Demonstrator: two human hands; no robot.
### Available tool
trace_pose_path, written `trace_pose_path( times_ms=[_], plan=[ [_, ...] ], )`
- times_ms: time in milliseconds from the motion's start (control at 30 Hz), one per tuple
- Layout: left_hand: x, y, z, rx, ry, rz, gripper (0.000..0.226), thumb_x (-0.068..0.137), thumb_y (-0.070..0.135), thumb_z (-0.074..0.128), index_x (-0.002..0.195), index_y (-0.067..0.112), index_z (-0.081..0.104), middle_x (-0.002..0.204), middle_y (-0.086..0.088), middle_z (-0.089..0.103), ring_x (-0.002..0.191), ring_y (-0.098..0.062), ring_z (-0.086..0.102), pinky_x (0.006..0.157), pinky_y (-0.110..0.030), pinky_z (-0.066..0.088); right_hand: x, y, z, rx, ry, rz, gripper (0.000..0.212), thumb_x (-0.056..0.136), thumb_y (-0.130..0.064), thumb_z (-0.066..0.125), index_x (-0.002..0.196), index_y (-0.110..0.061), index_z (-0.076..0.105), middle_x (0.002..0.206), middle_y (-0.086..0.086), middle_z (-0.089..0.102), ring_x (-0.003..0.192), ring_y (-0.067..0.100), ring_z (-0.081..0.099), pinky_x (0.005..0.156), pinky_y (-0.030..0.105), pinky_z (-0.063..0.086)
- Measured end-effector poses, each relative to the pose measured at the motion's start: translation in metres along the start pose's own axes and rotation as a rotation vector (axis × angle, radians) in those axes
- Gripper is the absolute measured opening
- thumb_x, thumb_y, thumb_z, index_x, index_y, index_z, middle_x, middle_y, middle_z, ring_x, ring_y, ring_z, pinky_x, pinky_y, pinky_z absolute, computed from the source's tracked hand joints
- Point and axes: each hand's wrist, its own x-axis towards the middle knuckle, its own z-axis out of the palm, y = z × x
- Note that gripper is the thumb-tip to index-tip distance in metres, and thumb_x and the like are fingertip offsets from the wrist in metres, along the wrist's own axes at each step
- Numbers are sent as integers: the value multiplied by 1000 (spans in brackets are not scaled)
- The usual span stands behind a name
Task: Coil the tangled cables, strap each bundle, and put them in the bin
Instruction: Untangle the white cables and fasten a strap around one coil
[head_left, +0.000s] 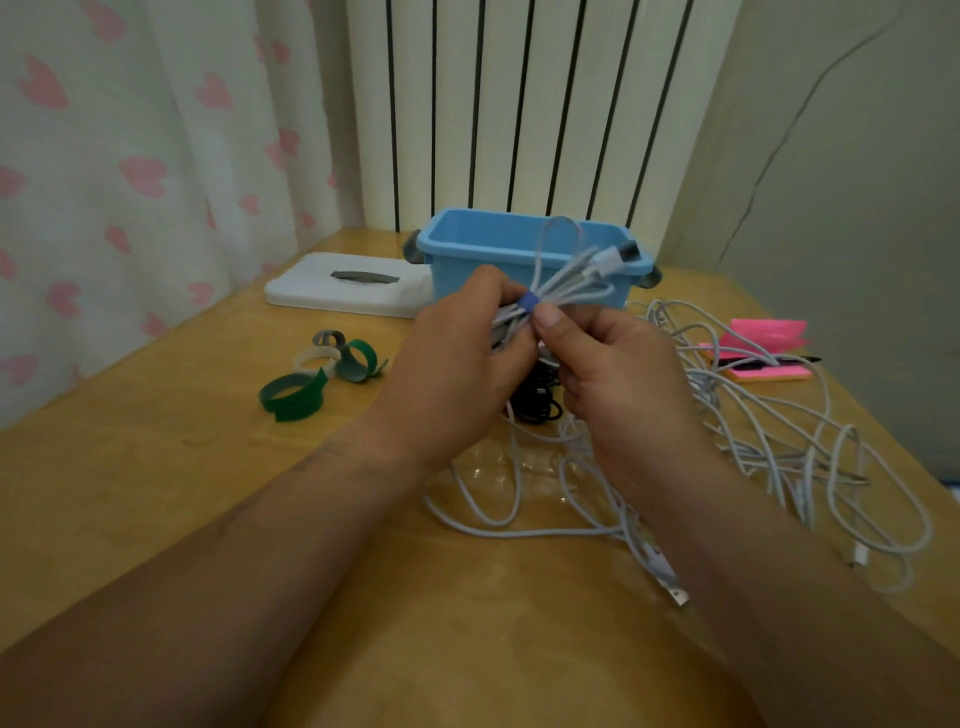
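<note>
Cable bundle (563, 278): position? (Observer 1)

Held in the air over the table (156, 493), in front of the blue bin (467, 244), not inside it. A blue strap (529, 302) was wrapped round its middle; loops and plug ends fanned up to the right. (Observer 2)

Hands? (Observer 1)

Left hand (457, 358) was closed round the bundle just left of the strap. Right hand (618, 374) pinched it from the other side, thumb beside the strap and fingers curled beneath. Both were clamped on the bundle. (Observer 2)

Rest of the cables? (Observer 1)

Loose white cables (779, 441) lay tangled on the table under and to the right of the hands. A black cable (535, 405) sat below the hands, partly hidden. (Observer 2)

Other items? (Observer 1)

Spare straps (293, 392), green, white and grey, were clustered to the left. A white lid (332, 291) lay flat beside the bin. Pink sticky notes (769, 338) lay at the right, with cable running across them. (Observer 2)
</note>
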Motion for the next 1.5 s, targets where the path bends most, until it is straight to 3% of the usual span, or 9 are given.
trace_pose_path(
  times_ms=[167,300,500,767,933,1067,1267,1367,1500],
  plan=[
    [3,5,-5,-303,-29,-232,7,108,21,61,106,16,65,64,10,62,54,-3,54,51,-21,45,4,2,3,-75,10,-49,14,104,-21,65,99,-13,76,54,-19,59,46,-4,53,46,10,40],
    [4,11,-6,-604,-113,-376,7,108,13,57,108,8,61,67,0,53,54,-12,45,46,-27,37,6,3,3,-50,28,-70,14,103,-20,67,92,-17,74,56,-17,61,50,-3,54,50,13,41],
    [6,11,-3,-756,-90,-443,17,108,23,61,102,8,59,71,-4,53,49,-12,37,40,-22,29,4,9,8,-41,70,-88,13,101,-26,70,95,-16,77,90,8,79,89,34,75,85,59,61],
    [8,5,-1,-855,-156,-464,29,112,29,53,97,5,60,76,-8,57,47,-13,40,36,-20,28,9,18,7,-75,66,-63,30,84,-54,75,89,-24,75,91,9,79,92,38,76,89,67,57],
    [8,6,-1,-836,-200,-458,38,114,35,47,90,11,63,71,-12,56,46,-19,41,38,-24,31,12,19,-1,-80,25,-81,30,85,-55,79,88,-26,72,87,9,78,85,35,76,82,60,60],
    [9,3,-7,-906,-281,-524,42,112,40,46,84,14,63,63,-8,49,43,-17,39,38,-22,33,9,10,-3,65,-86,-20,14,98,-29,72,96,-15,70,77,5,64,51,3,50,49,20,39],
    [11,1,-14,-1078,-418,-581,44,105,47,50,82,11,61,54,-6,47,35,-16,42,33,-21,34,7,4,-6,251,-337,80,23,92,-36,66,86,-13,68,70,8,38,57,16,20,48,26,16],
    [11,4,-13,-1068,-466,-577,53,107,52,47,78,10,61,54,-7,46,36,-19,43,34,-24,34,4,0,-4,310,-333,70,20,95,-30,65,90,-11,67,70,3,56,53,11,29,45,21,20],
    [9,12,-9,-778,-326,-506,57,108,57,45,92,8,68,76,-17,65,57,-28,61,52,-35,48,2,-2,-1,303,-179,45,19,106,-19,57,100,-4,68,60,4,53,38,4,44,39,14,35]
  ],
)
